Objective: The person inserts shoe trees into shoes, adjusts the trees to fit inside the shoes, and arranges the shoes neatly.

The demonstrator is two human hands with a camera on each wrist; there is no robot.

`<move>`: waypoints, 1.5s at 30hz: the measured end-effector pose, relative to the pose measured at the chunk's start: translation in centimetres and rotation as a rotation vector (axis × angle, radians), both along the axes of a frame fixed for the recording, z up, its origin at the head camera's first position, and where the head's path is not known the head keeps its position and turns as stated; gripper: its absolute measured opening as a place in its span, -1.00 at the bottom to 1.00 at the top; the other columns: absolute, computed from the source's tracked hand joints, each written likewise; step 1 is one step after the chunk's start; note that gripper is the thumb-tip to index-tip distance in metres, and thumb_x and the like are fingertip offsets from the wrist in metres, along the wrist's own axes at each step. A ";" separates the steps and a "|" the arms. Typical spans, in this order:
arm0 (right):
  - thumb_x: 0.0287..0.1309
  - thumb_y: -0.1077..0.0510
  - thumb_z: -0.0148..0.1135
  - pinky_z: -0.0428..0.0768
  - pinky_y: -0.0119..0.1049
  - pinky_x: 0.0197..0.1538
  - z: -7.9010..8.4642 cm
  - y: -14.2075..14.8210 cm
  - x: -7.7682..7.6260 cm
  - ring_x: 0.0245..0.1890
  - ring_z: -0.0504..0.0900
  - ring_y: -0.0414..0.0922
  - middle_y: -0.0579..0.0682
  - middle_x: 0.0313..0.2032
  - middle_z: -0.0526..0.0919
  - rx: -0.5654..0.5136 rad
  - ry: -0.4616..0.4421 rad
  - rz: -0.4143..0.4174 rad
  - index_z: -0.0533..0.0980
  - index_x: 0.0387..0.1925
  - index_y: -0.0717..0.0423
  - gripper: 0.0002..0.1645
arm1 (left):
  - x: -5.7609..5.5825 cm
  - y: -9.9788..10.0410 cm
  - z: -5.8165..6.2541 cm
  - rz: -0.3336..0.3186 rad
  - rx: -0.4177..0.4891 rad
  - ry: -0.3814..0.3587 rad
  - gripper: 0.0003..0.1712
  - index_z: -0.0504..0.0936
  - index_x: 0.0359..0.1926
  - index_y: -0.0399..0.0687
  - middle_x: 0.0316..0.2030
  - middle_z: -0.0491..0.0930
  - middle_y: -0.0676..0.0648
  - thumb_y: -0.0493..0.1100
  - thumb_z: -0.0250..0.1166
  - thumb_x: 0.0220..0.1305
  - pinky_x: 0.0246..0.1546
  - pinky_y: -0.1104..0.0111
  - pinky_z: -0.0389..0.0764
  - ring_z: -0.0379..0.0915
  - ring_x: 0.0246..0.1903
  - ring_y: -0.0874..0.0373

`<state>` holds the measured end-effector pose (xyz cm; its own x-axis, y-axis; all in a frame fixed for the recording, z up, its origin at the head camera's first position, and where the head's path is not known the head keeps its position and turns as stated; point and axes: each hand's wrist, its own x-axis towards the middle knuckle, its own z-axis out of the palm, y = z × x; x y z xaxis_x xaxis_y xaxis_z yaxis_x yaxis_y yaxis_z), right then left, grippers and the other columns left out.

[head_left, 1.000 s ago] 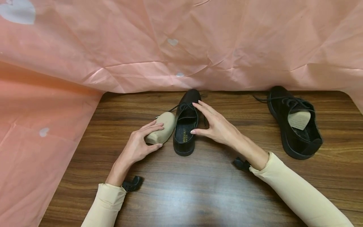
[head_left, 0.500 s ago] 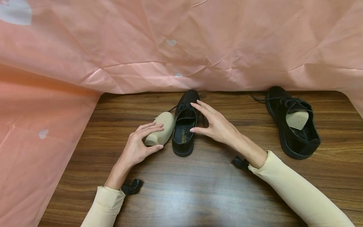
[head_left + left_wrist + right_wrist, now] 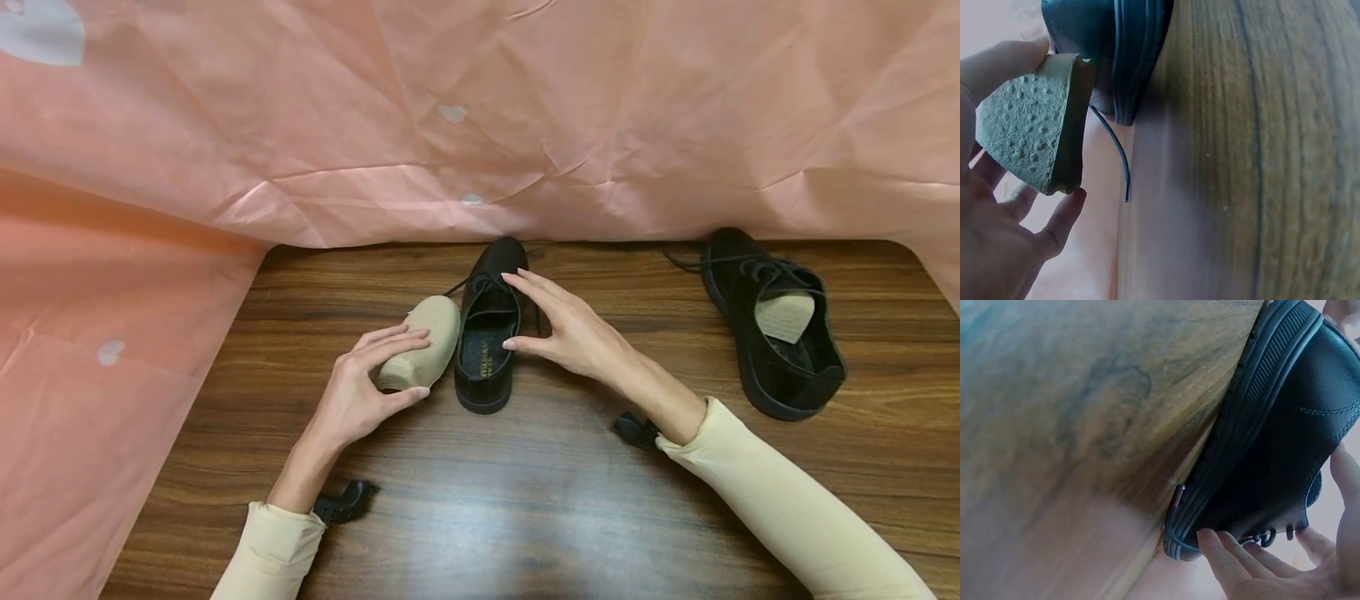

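Observation:
In the head view, my left hand (image 3: 356, 387) holds a beige moulded shoe insert (image 3: 435, 325), its rounded end up beside a black lace-up shoe (image 3: 483, 396). The left wrist view shows the pitted flat end of the insert (image 3: 1022, 119) between thumb and fingers, above the wood. My right hand (image 3: 573, 333) lies along the right side of that shoe, thumb at the opening's edge and fingertips by the laces. In the right wrist view its fingers (image 3: 1235, 553), fairly straight, touch the upper. Inside the shoe, gold lettering shows on the insole.
A second black shoe (image 3: 795, 392) stands at the right with a beige insert (image 3: 785, 317) in its opening. The brown wood tabletop (image 3: 525, 500) ends at pink sheeting (image 3: 570, 108) behind and at the left. A loose lace (image 3: 1116, 140) hangs beside the near shoe.
My left wrist has drawn back slightly down and left, and the insert has tipped a little with it. The right hand keeps its place on the shoe.

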<state>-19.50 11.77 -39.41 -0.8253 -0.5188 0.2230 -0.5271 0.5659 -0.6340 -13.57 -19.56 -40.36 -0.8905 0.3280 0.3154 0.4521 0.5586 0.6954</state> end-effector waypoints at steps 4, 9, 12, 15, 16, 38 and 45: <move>0.08 -0.17 0.46 0.24 0.13 0.39 0.0 -0.1 0.0 0.46 0.18 0.10 0.11 0.48 0.18 0.002 -0.005 0.002 0.18 0.51 -0.13 0.04 | 0.3 0.1 0.3 0.000 0.018 0.013 -0.31 0.70 0.11 0.17 0.15 0.59 0.22 -0.20 0.65 -0.14 0.27 0.26 0.34 0.34 0.29 0.14; 0.08 -0.17 0.47 0.24 0.11 0.39 0.0 0.0 0.1 0.45 0.19 0.09 0.11 0.48 0.18 0.003 -0.001 0.002 0.18 0.51 -0.14 0.04 | 0.4 0.2 0.5 -0.001 0.047 0.027 -0.31 0.70 0.10 0.14 0.15 0.61 0.17 -0.23 0.65 -0.16 0.27 0.30 0.34 0.35 0.28 0.10; 0.07 -0.16 0.47 0.25 0.11 0.39 0.0 0.0 0.1 0.45 0.19 0.10 0.12 0.48 0.18 0.001 0.001 0.004 0.19 0.51 -0.13 0.04 | 0.6 0.3 0.5 0.003 0.069 0.031 -0.33 0.71 0.09 0.12 0.13 0.62 0.14 -0.25 0.65 -0.16 0.26 0.32 0.35 0.36 0.27 0.09; 0.07 -0.16 0.47 0.26 0.12 0.38 0.1 0.0 0.0 0.44 0.20 0.11 0.13 0.48 0.18 0.000 0.005 0.006 0.19 0.51 -0.12 0.04 | 0.7 0.4 0.7 0.005 0.086 0.037 -0.33 0.71 0.08 0.12 0.12 0.63 0.15 -0.26 0.65 -0.17 0.27 0.31 0.35 0.37 0.27 0.10; 0.07 -0.16 0.47 0.26 0.11 0.38 0.1 0.0 0.0 0.44 0.20 0.11 0.13 0.48 0.19 -0.001 0.007 0.006 0.19 0.51 -0.11 0.04 | 0.7 0.5 0.8 0.004 0.091 0.040 -0.33 0.71 0.08 0.12 0.12 0.63 0.15 -0.27 0.65 -0.17 0.27 0.31 0.35 0.37 0.26 0.10; 0.06 -0.15 0.49 0.25 0.08 0.39 0.0 0.0 -0.1 0.44 0.21 0.07 0.10 0.47 0.20 -0.003 -0.011 0.003 0.23 0.49 -0.12 0.02 | 2.0 1.2 2.2 0.015 0.147 0.072 -0.32 0.68 0.07 0.12 0.08 0.64 0.15 -0.23 0.67 -0.18 0.24 0.31 0.38 0.42 0.19 0.13; 0.06 -0.16 0.48 0.26 0.09 0.39 -0.1 0.0 -0.1 0.44 0.22 0.08 0.10 0.47 0.20 -0.006 -0.012 -0.001 0.23 0.49 -0.14 0.02 | 3.1 2.4 3.9 -0.010 0.173 0.086 -0.35 0.69 0.02 -0.07 0.04 0.68 0.00 -0.32 0.66 -0.21 0.19 0.38 0.41 0.47 0.12 0.05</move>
